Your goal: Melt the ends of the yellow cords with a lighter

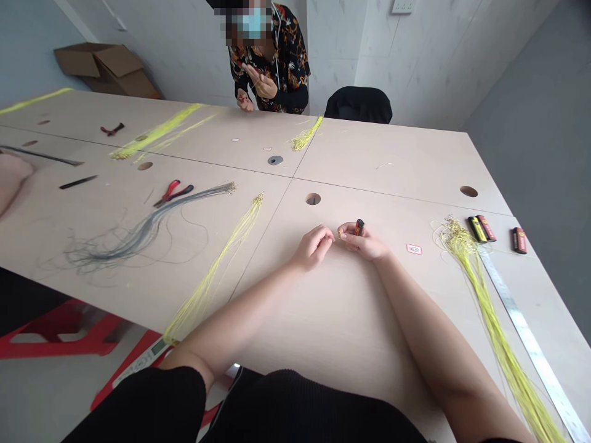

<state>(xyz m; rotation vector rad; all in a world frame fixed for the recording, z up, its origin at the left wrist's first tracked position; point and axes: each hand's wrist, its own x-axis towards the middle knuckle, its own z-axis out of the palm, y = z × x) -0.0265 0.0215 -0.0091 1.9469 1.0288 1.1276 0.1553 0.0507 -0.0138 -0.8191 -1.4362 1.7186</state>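
Observation:
My left hand [316, 246] is closed in a pinch above the pale table. Whatever its fingertips hold is too small to make out. Close by on the right, my right hand [364, 244] has a dark lighter [359, 227] tucked in its fingers, standing upright. Its thumb and forefinger also pinch a tiny gold-coloured piece [340, 234], facing my left fingertips. A bundle of yellow cords [221, 255] with gold-coloured ends lies left of my left forearm. A small red-bordered label [414, 249] is on the tabletop to the right of my right hand.
At right lie a yellow cord bundle [489, 326], a steel ruler [530, 344] and several lighters [519, 240]. Leftward are grey cords [138, 237], red-handled pliers [173, 192] and a black pen-like tool [78, 182]. A co-worker [270, 67] stands across the table; another's arm [13, 181] enters at left.

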